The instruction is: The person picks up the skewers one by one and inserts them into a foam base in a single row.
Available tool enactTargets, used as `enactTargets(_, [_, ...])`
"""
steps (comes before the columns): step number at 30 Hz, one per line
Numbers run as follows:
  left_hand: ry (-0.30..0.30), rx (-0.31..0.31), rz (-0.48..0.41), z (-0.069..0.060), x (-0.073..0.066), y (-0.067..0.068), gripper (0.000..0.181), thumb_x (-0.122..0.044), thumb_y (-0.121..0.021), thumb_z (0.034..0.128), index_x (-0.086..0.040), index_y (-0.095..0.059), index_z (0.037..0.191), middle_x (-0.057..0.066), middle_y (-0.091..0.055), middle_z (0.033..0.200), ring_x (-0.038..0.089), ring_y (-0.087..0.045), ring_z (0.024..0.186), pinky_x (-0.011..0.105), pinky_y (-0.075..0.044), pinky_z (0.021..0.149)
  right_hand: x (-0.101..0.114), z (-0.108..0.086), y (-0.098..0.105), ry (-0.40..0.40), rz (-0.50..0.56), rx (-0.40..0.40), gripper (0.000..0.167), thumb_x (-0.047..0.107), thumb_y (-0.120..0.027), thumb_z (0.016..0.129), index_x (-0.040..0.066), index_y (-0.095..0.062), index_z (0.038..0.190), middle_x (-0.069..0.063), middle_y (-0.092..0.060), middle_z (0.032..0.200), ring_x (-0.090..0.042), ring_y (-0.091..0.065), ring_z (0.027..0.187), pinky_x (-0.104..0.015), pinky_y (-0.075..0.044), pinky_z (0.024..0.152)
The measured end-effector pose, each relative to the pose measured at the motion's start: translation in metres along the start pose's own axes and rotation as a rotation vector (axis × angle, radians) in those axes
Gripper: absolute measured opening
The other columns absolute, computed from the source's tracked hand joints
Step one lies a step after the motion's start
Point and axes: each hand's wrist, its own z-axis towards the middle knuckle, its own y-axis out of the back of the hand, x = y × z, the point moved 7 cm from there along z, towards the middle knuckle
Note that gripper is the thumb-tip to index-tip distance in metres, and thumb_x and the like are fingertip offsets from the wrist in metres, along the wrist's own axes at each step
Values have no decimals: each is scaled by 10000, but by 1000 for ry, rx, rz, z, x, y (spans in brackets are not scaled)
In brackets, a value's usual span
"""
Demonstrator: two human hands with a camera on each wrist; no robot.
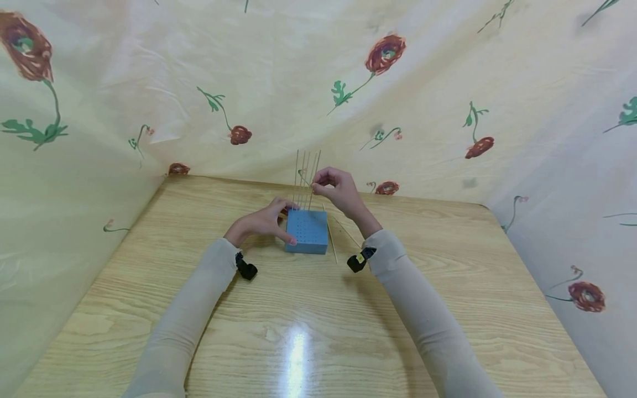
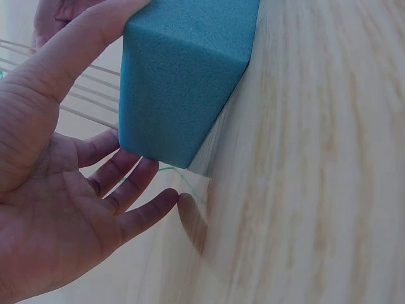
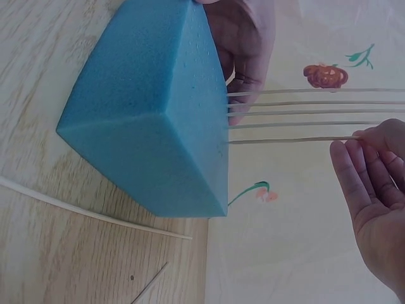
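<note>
A blue foam block [image 1: 307, 226] with rows of small holes in its top sits on the table. My left hand [image 1: 266, 220] holds it from the left, thumb at the near edge and fingers against the far side. Several thin wooden sticks [image 3: 316, 102] stand upright in a row along the block's far edge. With thumb and fingertips, my right hand [image 1: 340, 190] pinches the rightmost stick [image 3: 285, 140] of the row, partway up. That stick's lower end meets the block's top; how deep it goes is hidden.
Two loose sticks lie on the wooden table [image 1: 278, 309] right of the block: one stick [image 1: 332, 237] close beside it, another stick [image 1: 346, 230] slanting toward my right wrist. A flower-printed cloth [image 1: 288, 99] hangs behind the table and along its sides.
</note>
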Motion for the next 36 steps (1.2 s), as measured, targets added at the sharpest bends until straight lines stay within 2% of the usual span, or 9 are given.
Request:
enactTargets(2, [-3,2,-2,0,-1,0,875,-253,-885,807,-122,-380,1510,139,-244,1522,354,-302,1423,551,-288,1191,0,0,0,0,-6,0,145,-11,-653,963,-131,-654,1046,-148,-700,939,-227,-677,846,-523,-572,862])
enactTargets(4, [-6,3,0,-1,-1,0,873,-257,-882,810,-119,-379,1510,139,-242,1523,353,-303,1423,550,-290,1190,0,0,1,-3,-9,0,145,-1,-659,963,-121,-661,1045,-121,-703,929,-217,-678,847,-474,-584,851])
enactTargets(9, [-6,4,8,0,-1,-1,877,-262,-882,810,-117,-375,1511,135,-241,1523,344,-303,1421,542,-293,1191,1,-1,2,1,-4,-2,147,63,-690,963,-69,-677,1026,-255,-699,980,-135,-669,823,-277,-579,786])
enactTargets(14, [-1,0,8,0,-2,0,883,-252,-889,803,-124,-378,1511,129,-242,1523,340,-302,1422,538,-291,1194,2,-2,3,7,-7,-2,130,70,-691,963,-52,-675,1006,-288,-693,988,-120,-671,799,-244,-573,763])
enactTargets(17, [0,0,3,1,-1,0,876,-253,-885,807,-124,-379,1510,133,-243,1523,346,-298,1424,545,-287,1194,1,-2,3,3,-13,1,135,73,-689,966,-53,-679,1013,-280,-693,984,-126,-672,799,-303,-589,792])
enactTargets(22, [2,2,-5,1,0,0,879,-255,-884,809,-125,-376,1514,131,-237,1530,350,-291,1431,553,-282,1195,1,-4,3,-23,-13,12,156,78,-678,977,-66,-680,1038,-305,-684,1016,-142,-666,821,-529,-567,898])
enactTargets(26, [2,3,-19,0,-1,0,879,-241,-887,805,-117,-377,1509,127,-232,1531,350,-297,1427,543,-285,1196,11,-7,2,-33,-20,21,165,27,-649,981,-117,-664,1060,-354,-661,1047,-243,-672,859,-582,-544,916])
enactTargets(30, [0,5,-21,1,-2,-1,880,-246,-887,806,-114,-374,1508,127,-229,1529,350,-297,1424,541,-285,1196,16,-8,1,-26,-49,33,169,6,-634,984,-137,-659,1070,-351,-658,1060,-324,-671,902,-451,-586,875])
enactTargets(36, [4,5,-18,1,-1,-1,879,-263,-885,808,-119,-375,1510,130,-233,1527,352,-295,1427,547,-281,1196,5,-5,2,-20,-50,28,166,88,-670,986,-62,-686,1055,-258,-689,1035,-203,-667,883,-240,-568,801])
